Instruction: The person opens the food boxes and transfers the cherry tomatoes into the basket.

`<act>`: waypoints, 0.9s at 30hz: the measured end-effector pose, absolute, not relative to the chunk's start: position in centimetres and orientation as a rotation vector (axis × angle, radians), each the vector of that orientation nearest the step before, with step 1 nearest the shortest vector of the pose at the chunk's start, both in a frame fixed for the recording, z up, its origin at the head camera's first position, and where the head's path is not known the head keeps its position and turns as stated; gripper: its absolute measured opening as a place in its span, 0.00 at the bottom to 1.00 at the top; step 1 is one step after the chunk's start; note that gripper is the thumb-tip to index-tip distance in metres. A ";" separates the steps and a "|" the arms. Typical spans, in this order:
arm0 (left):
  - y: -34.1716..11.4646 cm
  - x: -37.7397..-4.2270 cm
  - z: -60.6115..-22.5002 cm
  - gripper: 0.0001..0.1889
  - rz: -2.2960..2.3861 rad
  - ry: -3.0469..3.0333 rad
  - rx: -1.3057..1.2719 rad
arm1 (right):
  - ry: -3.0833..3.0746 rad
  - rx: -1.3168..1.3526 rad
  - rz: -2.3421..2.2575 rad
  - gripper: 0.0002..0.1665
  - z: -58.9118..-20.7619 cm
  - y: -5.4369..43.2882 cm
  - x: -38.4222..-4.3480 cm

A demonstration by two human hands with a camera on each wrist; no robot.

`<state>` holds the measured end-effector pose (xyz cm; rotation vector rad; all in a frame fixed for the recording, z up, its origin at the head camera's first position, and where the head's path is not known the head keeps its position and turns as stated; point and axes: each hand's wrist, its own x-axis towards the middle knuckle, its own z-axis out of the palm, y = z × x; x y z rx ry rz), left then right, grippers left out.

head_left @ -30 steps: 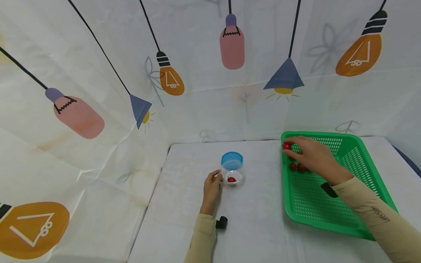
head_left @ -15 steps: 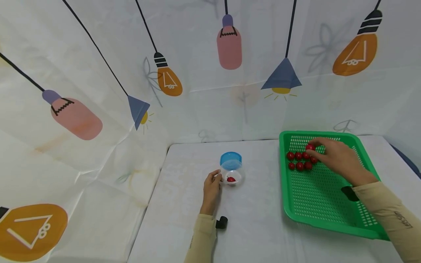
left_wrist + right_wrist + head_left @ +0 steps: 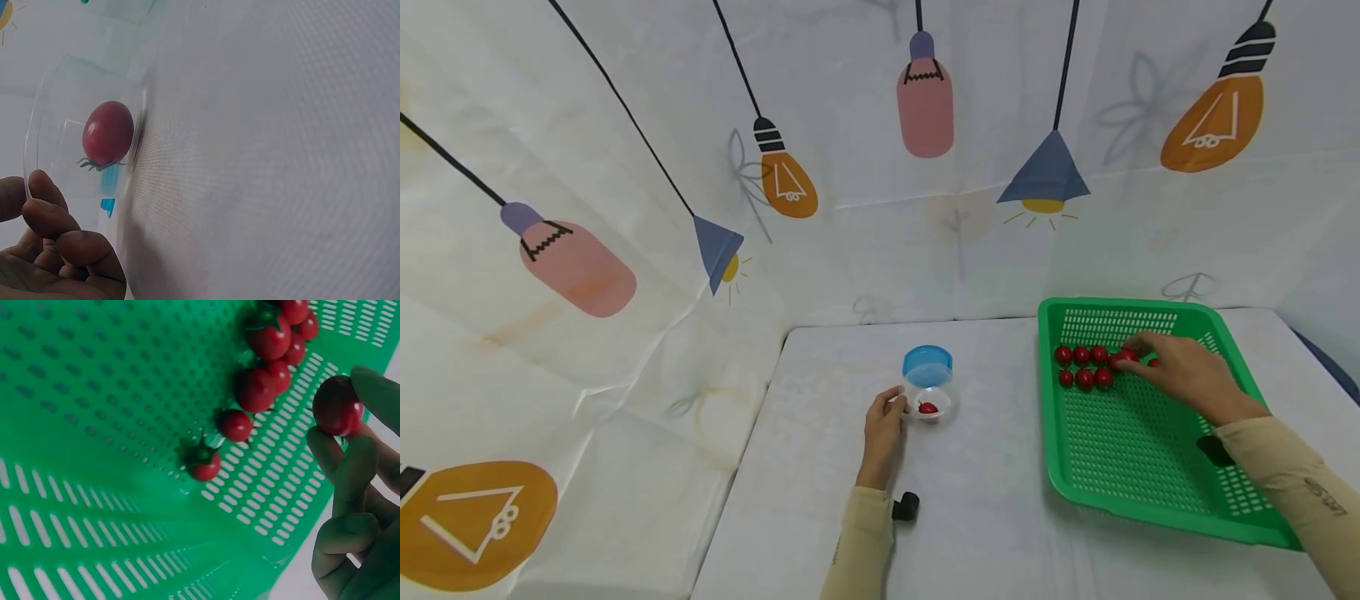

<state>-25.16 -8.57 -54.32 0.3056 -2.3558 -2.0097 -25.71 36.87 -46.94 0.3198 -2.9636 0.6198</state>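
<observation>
My left hand (image 3: 882, 435) pinches the rim of a small clear plastic container (image 3: 53, 103) between thumb and fingers. Inside lies one red cherry tomato (image 3: 108, 133) with its green stalk. Just behind the container is a round blue lid-like piece (image 3: 927, 360). Over the far part of the green basket (image 3: 1062, 475), my right hand (image 3: 1187, 377) holds a cherry tomato (image 3: 337, 405) between thumb and fingertips. Several other cherry tomatoes (image 3: 255, 390) lie in rows on the basket floor, close to the held one; my right hand partly covers them in the head view.
A white cloth (image 3: 985, 500) covers the table, and the basket stands on its right side. A white sheet printed with lamps (image 3: 880, 242) hangs behind and to the left. Dark wrist cameras (image 3: 906, 507) sit at both cuffs.
My right hand, holding a tomato, has moved from the basket's left rim rightward, then slightly lower among the other tomatoes. My left hand and the container have stayed in place.
</observation>
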 end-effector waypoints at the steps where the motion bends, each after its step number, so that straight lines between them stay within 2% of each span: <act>1: -8.6 -25.2 -54.3 0.18 -2.013 -2.354 0.307 | -2.971 0.320 0.620 0.24 -47.1 37.0 -25.7; 15: -8.5 -25.3 -54.3 0.18 -2.011 -2.358 0.320 | -3.136 0.346 0.598 0.30 -48.8 37.5 -26.6; 27: -8.5 -25.3 -54.3 0.18 -2.019 -2.354 0.311 | -3.173 0.371 0.609 0.27 -48.9 37.6 -26.6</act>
